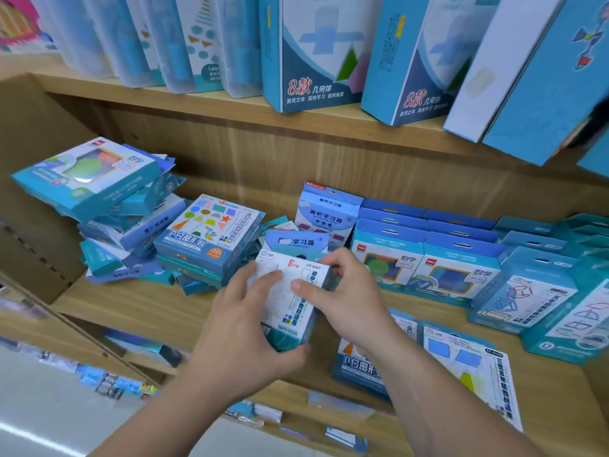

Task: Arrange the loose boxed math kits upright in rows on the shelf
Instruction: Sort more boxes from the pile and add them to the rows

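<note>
**DESK:** Where are we in the job?

**FIELD:** Mid-placement, by our reading. Both hands hold one white boxed kit (290,301) in the air just above the shelf board (141,311), in front of the middle of the shelf. The left hand (244,324) curls round the kit's lower end, with the thumb on the printed face. The right hand (346,291) grips the upper end, thumb flat on the face and fingers over the far edge. The kit is tilted and not yet standing.

**DESK:** What does the next move ask of us?

**FIELD:** We judge it needs tipping upright and setting down face outward, in line with the upright rows (458,268) on the right. The likely slot lies between those rows and the heap, near the area-learner boxes (324,209).

**DESK:** What else is around, and what gets in the way?

**FIELD:** On the left, a heap of loose kits (108,206) slumps against the side wall, and a shape-piece box (207,232) lies on its near slope. At the front edge, a flat shape box (359,361) lies partly under the right forearm, with a flat card pack (471,367) beside it. Both take up front-row ground. One area-learner box leans just behind the held kit, and we think a careless set-down could knock it. Tall geometry boxes (313,61) lean on the upper shelf overhead, so we would keep the reach low.
</note>
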Demonstrator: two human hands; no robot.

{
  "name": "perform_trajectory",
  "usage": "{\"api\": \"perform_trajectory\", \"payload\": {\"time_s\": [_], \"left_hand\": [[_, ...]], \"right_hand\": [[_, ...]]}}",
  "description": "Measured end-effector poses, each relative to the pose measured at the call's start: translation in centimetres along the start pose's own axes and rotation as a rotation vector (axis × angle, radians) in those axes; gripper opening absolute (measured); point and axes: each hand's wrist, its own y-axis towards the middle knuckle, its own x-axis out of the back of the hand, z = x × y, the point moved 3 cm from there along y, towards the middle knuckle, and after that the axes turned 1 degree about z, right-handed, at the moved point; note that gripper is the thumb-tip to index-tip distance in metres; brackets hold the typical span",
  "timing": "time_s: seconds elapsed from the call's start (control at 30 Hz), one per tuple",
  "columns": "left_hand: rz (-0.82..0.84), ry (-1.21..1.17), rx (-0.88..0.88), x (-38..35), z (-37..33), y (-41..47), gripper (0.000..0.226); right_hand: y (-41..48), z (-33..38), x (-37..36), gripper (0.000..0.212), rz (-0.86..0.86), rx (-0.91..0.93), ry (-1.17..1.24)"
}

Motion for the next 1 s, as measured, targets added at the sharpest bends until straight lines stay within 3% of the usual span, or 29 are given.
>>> {"api": "perform_trajectory", "payload": {"time_s": [0.1,0.2,0.37,0.47,0.6,0.83,1.0], "left_hand": [[-0.015,0.042,0.008,0.5,1.0,-1.3,0.099],[0.012,0.056,0.014,1.4,2.2,-2.8,0.098],[0.057,0.060,-0.001,2.9,4.5,-4.8,0.095],[0.087,0.078,-0.020,3.5,5.7,-5.3,0.095],[0.185,0.091,-0.073,4.2,7.4,-5.1,0.092],[0.445,0.209,-0.162,2.6,7.7,-3.2,0.090],[0.561,0.226,-0.224,-0.1,7.4,-1.0,0.094]], "right_hand": [[1.0,-0.9,0.4,0.031,-0.015,-0.007,-0.044],[2.7,-1.4,2.0,0.031,-0.124,0.117,-0.274],[4.6,-1.0,1.5,0.094,0.248,0.203,-0.716],[5.3,-1.0,0.6,0.112,0.380,0.189,-0.841],[6.2,-1.3,0.1,0.112,0.384,0.164,-0.879],[4.6,-0.2,2.2,0.107,0.151,0.239,-0.826],[2.6,0.0,3.6,0.108,0.141,0.253,-0.800]]}}
